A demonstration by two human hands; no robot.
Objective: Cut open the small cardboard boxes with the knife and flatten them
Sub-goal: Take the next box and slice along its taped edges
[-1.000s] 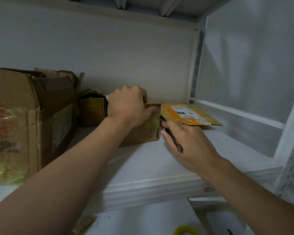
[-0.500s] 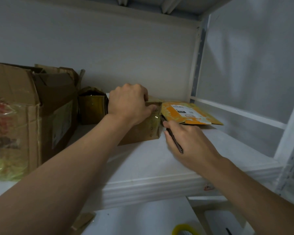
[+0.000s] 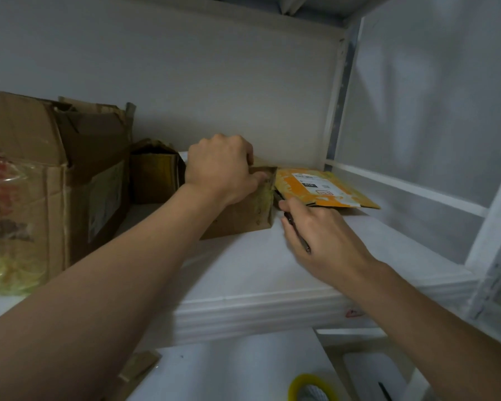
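A small brown cardboard box (image 3: 248, 211) stands on the white shelf (image 3: 243, 264). My left hand (image 3: 222, 172) grips its top edge, thumb on the near face. My right hand (image 3: 321, 238) holds a dark knife (image 3: 297, 231), whose tip lies at the box's right corner. Just right of the box, a flattened orange box (image 3: 324, 188) with a white label lies on the shelf. Another small brown box (image 3: 154, 178) stands behind my left forearm.
A large open cardboard box (image 3: 52, 180) with plastic wrap on its front fills the shelf's left side. White shelf posts (image 3: 334, 99) rise at the right. Below the shelf lie a yellow tape roll (image 3: 311, 387) and a cardboard scrap (image 3: 139, 367).
My right hand with the knife has shifted slightly along the box's right corner. My left hand keeps its grip on the box top; the box has barely moved.
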